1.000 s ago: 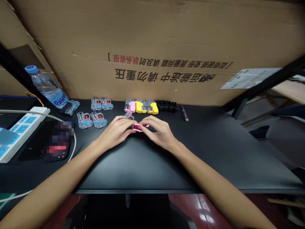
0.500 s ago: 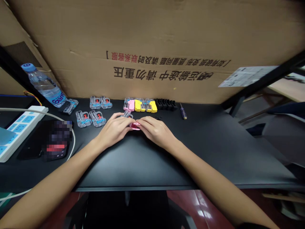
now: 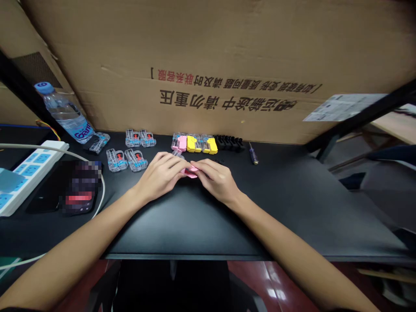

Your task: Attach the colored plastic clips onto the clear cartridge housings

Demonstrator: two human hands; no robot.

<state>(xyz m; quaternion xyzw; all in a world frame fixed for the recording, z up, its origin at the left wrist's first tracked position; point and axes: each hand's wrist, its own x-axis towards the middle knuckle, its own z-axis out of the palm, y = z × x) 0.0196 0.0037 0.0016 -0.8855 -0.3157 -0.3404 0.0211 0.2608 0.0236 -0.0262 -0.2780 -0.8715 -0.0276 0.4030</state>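
Over the middle of the black table, my left hand (image 3: 162, 175) and my right hand (image 3: 219, 180) meet fingertip to fingertip. Between them is a small pink plastic part (image 3: 191, 172), with a darker pink hollow facing me. Fingers of both hands are closed on it and cover most of it. A clear plastic piece (image 3: 177, 154) shows just past my left fingers; whether it joins the pink part I cannot tell. Behind the hands stand clear units with a pink cover (image 3: 180, 143) and yellow covers (image 3: 194, 144). Two small black rings (image 3: 219, 161) lie beyond my right hand.
Clear plastic units with red parts (image 3: 136, 159) lie to the left. A row of black parts (image 3: 230, 142) and a screwdriver (image 3: 253, 154) are at the back right. A water bottle (image 3: 69, 115), power strip (image 3: 32, 171), phone (image 3: 81, 190) and cable (image 3: 103, 195) occupy the left side.
The whole view has shifted slightly. The pink part shows a little more between my fingertips and appears tilted differently. Both hands keep their hold.
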